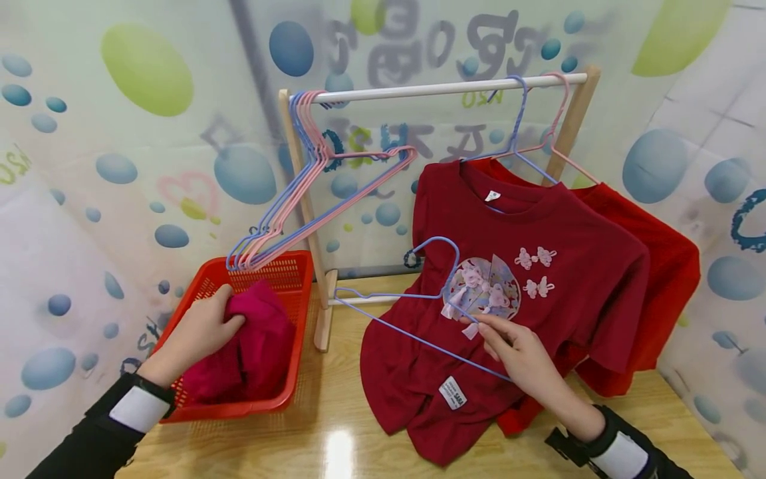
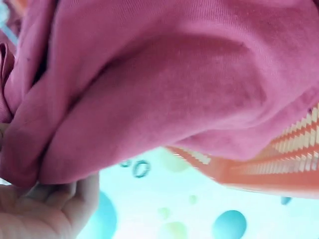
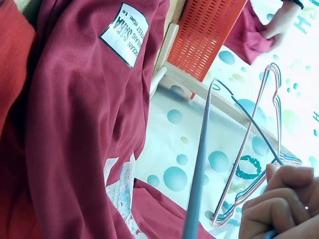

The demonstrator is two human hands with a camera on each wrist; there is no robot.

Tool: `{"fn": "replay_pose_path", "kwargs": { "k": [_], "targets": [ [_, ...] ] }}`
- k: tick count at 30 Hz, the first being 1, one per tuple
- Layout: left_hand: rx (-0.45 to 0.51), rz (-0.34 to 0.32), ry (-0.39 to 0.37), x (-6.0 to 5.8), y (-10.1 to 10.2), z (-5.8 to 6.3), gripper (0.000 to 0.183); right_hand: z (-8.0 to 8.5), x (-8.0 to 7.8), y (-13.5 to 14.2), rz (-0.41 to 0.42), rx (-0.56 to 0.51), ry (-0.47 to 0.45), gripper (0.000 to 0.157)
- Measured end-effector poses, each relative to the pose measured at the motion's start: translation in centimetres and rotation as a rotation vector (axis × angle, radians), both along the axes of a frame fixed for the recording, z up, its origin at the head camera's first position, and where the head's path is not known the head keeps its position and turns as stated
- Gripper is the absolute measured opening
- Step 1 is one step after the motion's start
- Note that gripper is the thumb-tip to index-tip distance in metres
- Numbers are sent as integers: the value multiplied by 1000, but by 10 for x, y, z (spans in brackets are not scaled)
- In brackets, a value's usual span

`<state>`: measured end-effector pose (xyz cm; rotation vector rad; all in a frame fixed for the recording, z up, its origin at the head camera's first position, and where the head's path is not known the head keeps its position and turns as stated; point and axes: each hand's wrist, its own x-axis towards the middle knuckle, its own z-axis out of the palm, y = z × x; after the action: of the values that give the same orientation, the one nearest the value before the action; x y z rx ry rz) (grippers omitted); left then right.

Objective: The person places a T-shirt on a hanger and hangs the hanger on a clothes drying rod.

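Note:
My left hand (image 1: 203,324) pinches a bunched magenta garment (image 1: 263,332) that rises out of the red basket (image 1: 290,376). In the left wrist view its cloth (image 2: 164,89) fills most of the picture, with curled fingers at its lower edge. A blue hanger (image 1: 389,327) is gripped near one shoulder by my right hand (image 1: 522,352), its hook upward, in front of a dark red T-shirt (image 1: 574,266). That shirt hangs from another blue hanger (image 1: 519,126) on the rack and carries a bear print.
The rack's white bar (image 1: 419,91) spans wooden posts. Several pink and blue hangers (image 1: 299,193) crowd its left end, above the basket. Behind the T-shirt, a brighter red garment (image 1: 664,259) hangs from a pink hanger (image 1: 561,113). All stand on a wooden table (image 1: 287,442) before a patterned curtain.

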<state>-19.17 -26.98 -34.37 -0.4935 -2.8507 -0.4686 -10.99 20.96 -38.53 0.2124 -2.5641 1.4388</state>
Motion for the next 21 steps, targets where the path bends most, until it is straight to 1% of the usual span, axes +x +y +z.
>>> {"fn": "replay_pose_path", "kwargs": {
  "k": [4,8,12,15,17,19,21],
  "targets": [
    [103,-5,28,14,10,12,17,0,0,2,1,-2,15,33],
    [205,-17,62,26,21,29,13,1,-1,4,-4,2,34,34],
    [296,-49,95,32,31,47,10,2,-2,5,-19,3,29,35],
    [373,-39,99,36,42,59,13,2,-3,6,-17,-17,64,31],
    [451,-17,92,40,52,66,16,2,-4,7,-6,-41,94,28],
    [537,-9,91,44,62,72,19,1,-5,8,1,-60,113,26],
    [620,-21,88,47,72,77,19,1,-4,8,-4,-69,110,26]
  ]
}}
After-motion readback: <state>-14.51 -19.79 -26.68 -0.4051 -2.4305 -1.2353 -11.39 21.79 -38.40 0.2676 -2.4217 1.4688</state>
